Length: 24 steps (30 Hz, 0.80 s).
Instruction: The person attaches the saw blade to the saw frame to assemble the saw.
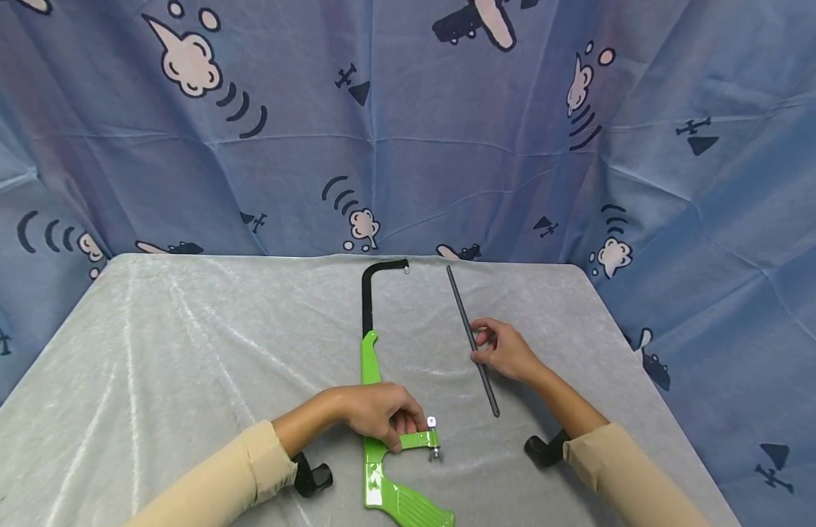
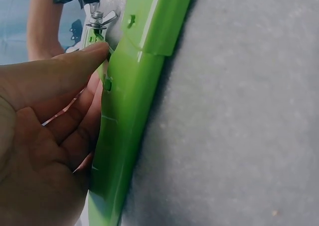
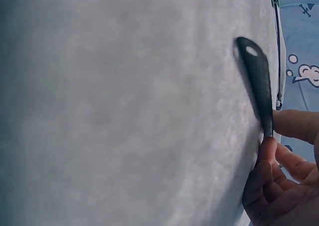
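Note:
A hacksaw frame (image 1: 370, 362) lies lengthwise on the table, its green handle (image 1: 408, 505) toward me and its black bow (image 1: 367, 300) pointing away. My left hand (image 1: 381, 413) pinches its short green arm, thumb on the near side and fingers curled behind. At the arm's end sits a wing nut (image 2: 102, 21), just past the thumb tip. To the right, a dark hacksaw blade (image 1: 462, 307) is pinched between thumb and fingers of my right hand (image 1: 506, 351). The blade end with an oval hole (image 3: 251, 51) shows clearly in the right wrist view.
A pale grey cloth covers the table (image 1: 184, 351), with creases on the left. Behind and beside it hangs a blue patterned curtain (image 1: 408, 176). Black wrist mounts (image 1: 546, 450) stick out below both forearms, close over the cloth.

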{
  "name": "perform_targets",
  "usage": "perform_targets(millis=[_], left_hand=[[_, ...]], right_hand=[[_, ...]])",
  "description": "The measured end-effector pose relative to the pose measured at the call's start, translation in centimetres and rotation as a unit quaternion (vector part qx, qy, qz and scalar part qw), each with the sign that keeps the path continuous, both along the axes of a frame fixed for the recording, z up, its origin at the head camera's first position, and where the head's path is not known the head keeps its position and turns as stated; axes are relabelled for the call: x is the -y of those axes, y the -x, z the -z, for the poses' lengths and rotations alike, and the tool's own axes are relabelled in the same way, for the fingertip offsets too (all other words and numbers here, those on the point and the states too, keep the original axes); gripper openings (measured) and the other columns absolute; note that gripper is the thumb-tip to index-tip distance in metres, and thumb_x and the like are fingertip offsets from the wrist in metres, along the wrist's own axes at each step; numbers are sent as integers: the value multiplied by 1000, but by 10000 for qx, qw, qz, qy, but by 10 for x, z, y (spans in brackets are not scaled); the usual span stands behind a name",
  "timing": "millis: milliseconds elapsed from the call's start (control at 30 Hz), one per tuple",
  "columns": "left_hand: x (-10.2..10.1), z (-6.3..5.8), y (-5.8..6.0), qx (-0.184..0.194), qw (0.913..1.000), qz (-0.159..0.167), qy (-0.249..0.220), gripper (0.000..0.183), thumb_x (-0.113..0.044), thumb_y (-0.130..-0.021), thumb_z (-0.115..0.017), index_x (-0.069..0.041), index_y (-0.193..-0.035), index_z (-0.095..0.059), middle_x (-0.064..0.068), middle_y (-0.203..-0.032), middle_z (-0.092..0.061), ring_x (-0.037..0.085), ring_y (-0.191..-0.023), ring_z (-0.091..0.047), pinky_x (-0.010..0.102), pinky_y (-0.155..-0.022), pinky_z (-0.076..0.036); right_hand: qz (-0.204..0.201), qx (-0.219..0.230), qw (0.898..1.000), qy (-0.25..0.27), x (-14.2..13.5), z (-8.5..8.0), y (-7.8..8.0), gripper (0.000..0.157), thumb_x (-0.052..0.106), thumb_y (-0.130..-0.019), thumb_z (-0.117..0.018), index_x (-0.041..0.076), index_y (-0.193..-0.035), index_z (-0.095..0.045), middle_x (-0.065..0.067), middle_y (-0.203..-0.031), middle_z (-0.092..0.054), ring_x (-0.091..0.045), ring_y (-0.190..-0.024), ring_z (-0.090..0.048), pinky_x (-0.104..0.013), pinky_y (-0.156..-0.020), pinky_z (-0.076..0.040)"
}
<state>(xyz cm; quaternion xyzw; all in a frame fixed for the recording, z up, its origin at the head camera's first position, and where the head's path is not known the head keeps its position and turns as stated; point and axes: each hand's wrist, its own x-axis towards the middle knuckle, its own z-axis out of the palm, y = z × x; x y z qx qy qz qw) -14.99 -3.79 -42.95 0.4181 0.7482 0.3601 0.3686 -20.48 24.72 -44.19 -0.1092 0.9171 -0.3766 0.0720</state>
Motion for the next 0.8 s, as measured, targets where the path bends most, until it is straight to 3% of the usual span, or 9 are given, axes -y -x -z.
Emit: perform_targets(millis=[300, 800], left_hand=[[-1, 2, 1, 5, 10000, 80, 26, 35, 7, -77, -80, -4, -109, -69, -7, -84, -59, 2, -78, -56, 17, -75, -49], [-1, -1, -1, -277, 9994, 21, 221, 34, 6, -77, -80, -5, -108, -71, -9, -82, -58, 0, -77, -54, 16, -75, -48]], right_hand=[[86, -65, 9999, 118, 1, 1, -1, 42, -3, -84, -71, -8, -123, -58, -11, -88, -60, -16, -66, -50, -26, -51, -44], [148, -120, 9998, -26, 4, -1, 3, 40, -4, -82, -72, -10, -120, -60, -8, -81, -61, -17, -69, -52, -25, -56, -42]])
